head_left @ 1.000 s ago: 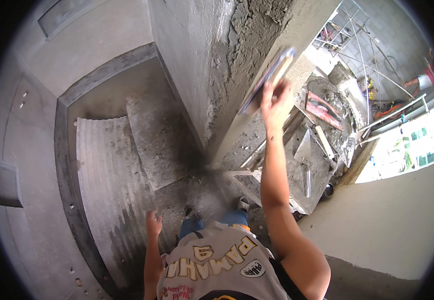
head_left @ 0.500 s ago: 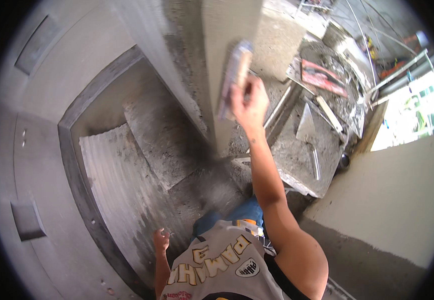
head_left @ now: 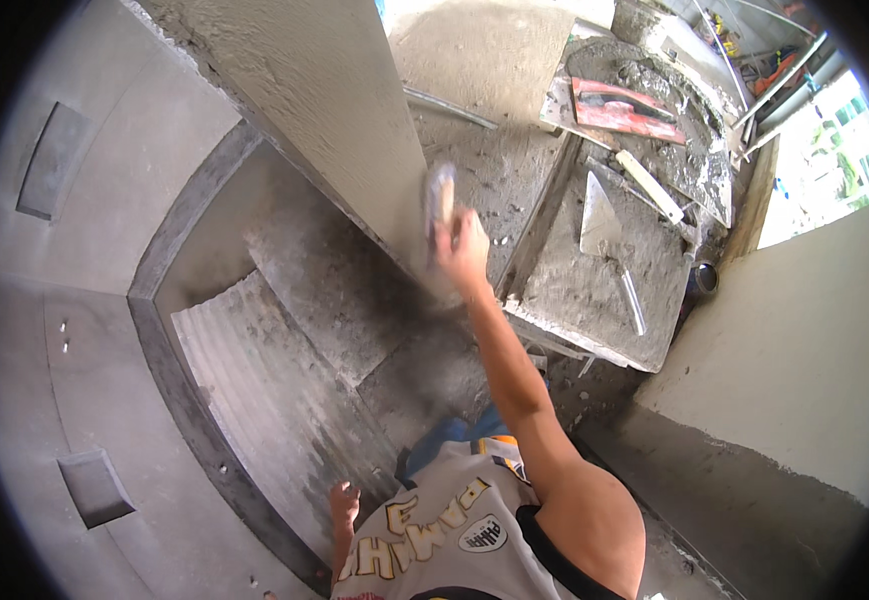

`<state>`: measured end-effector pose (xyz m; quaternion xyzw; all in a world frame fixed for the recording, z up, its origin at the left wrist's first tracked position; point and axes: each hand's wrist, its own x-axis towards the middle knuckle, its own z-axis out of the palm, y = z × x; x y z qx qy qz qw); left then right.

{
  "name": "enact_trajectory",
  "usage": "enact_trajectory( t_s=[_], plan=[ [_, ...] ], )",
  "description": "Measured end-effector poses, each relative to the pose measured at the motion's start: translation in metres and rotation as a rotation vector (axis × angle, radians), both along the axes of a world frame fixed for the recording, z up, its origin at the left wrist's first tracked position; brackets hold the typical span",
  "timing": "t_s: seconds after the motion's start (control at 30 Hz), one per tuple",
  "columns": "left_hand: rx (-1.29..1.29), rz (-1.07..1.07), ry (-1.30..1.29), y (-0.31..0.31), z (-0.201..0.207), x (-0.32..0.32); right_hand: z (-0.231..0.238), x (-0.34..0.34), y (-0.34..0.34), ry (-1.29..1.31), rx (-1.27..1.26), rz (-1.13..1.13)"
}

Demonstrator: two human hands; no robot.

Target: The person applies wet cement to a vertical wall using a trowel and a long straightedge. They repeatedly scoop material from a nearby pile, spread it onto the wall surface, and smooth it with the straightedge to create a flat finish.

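My right hand point(head_left: 464, 248) grips the pale wooden handle of a plastering float point(head_left: 436, 205), which is blurred by motion. Seen nearly edge-on, the float is at the lower right edge of a plastered column point(head_left: 324, 100); I cannot tell whether it touches. Low by my side hangs my left hand point(head_left: 345, 503), fingers loosely curled but apart, with nothing visible in it. To the right of my right arm, a pointed trowel point(head_left: 601, 225) lies on a mortar-smeared board point(head_left: 564, 290). Beyond it are a red float point(head_left: 629, 110) and a tool with a pale handle point(head_left: 651, 186).
Wet mortar point(head_left: 704, 130) is heaped at the far right of the work surface. Left of me, a corrugated sheet point(head_left: 254, 340) lies inside a dark-framed recess point(head_left: 169, 375). A low wall point(head_left: 774, 360) and a bright window point(head_left: 829, 165) stand on the right.
My right hand and the float have moved lower and slightly left along the column's edge. The view has shifted, showing more of the column's face. My left hand still hangs low.
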<state>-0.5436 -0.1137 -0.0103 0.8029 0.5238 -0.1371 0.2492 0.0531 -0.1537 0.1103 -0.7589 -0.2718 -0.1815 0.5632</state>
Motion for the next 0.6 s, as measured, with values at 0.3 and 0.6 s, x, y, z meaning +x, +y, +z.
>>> enact_trajectory(
  t_s=[0.3, 0.6],
  plan=[
    [-0.039, 0.082, -0.06, 0.01, -0.004, 0.012, 0.139, 0.01, 0.027, -0.293, 0.18, 0.159],
    [-0.005, -0.036, 0.011, 0.006, 0.009, 0.018, -0.097, -0.018, -0.055, 0.356, -0.2, -0.117]
  ],
)
